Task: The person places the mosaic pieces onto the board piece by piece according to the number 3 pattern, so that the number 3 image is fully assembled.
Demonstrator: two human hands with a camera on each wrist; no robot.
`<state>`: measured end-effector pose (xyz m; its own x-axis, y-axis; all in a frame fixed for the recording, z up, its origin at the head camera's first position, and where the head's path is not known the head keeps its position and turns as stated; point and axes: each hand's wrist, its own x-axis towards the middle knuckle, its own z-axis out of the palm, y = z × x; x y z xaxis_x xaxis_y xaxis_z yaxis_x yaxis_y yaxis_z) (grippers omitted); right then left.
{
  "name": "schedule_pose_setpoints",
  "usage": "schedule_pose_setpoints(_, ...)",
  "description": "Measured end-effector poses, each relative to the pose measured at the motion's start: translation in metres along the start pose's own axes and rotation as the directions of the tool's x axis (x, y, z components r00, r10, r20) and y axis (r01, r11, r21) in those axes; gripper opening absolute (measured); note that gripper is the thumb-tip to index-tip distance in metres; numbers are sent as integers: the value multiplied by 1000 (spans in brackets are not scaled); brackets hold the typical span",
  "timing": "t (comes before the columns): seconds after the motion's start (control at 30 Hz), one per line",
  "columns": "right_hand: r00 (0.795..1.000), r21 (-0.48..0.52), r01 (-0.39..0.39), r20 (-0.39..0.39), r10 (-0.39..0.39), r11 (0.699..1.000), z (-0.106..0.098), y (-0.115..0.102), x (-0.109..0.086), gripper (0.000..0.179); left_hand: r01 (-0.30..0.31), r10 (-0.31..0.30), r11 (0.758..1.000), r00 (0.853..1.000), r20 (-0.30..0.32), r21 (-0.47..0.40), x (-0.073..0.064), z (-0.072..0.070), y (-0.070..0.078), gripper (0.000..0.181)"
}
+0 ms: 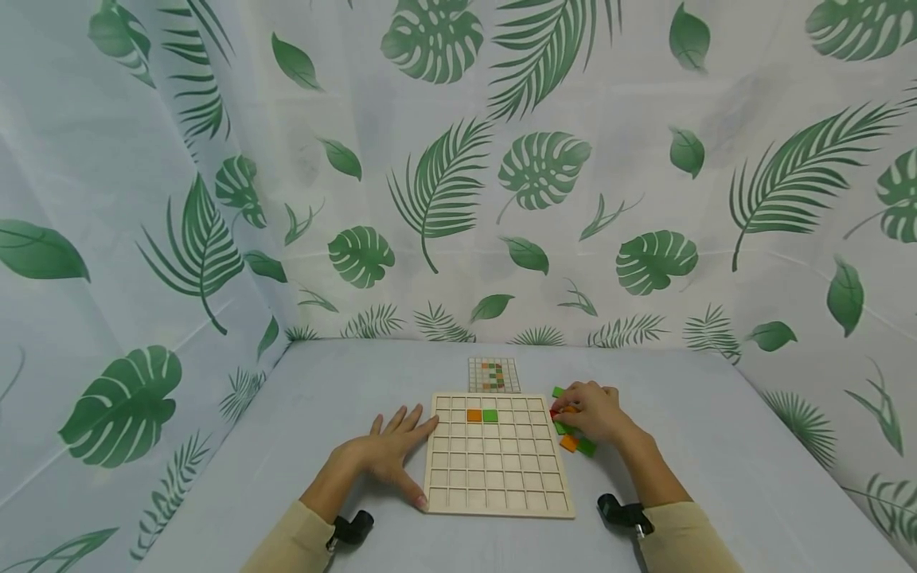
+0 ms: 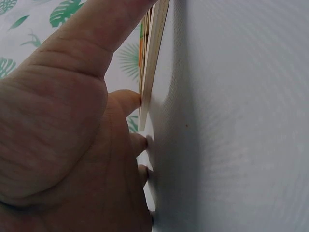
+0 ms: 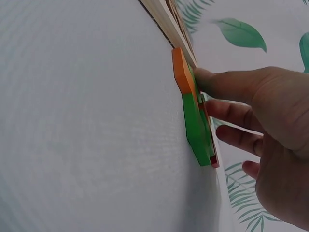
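Observation:
A square wooden grid board (image 1: 501,516) lies on the table. An orange tile (image 1: 474,415) and a green tile (image 1: 490,415) sit side by side in its upper cells. My left hand (image 1: 390,452) is spread along the board's left edge, thumb at the lower corner and index finger at the upper side. Right of the board, my right hand (image 1: 593,411) reaches over a loose cluster of orange, green and red tiles. In the right wrist view, its thumb and fingertips touch the cluster near a green tile (image 3: 195,128) and an orange tile (image 3: 181,71), with a gap between thumb and index finger.
A small card (image 1: 474,374) printed with a coloured grid pattern lies just beyond the board. Each wrist wears a black camera, one left (image 1: 354,527) and one right (image 1: 622,513). A leaf-printed curtain (image 1: 458,183) surrounds the pale table (image 1: 344,374).

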<state>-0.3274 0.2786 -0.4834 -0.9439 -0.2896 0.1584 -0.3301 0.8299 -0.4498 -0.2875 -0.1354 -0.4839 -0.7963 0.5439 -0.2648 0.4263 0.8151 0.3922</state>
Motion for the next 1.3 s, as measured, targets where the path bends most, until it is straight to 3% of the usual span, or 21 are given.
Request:
schedule_pose_setpoints(0.6,999,-20,33,-10,-33,999,-4,-4,-2,5,0,0,1000,1000,0,6,1,0,-1,139)
schedule_pose_setpoints(1.3,994,-184,34,-98,-53,982,7,1,0,18,-4,4,1000,1000,10,9,-2,-1,2,138)
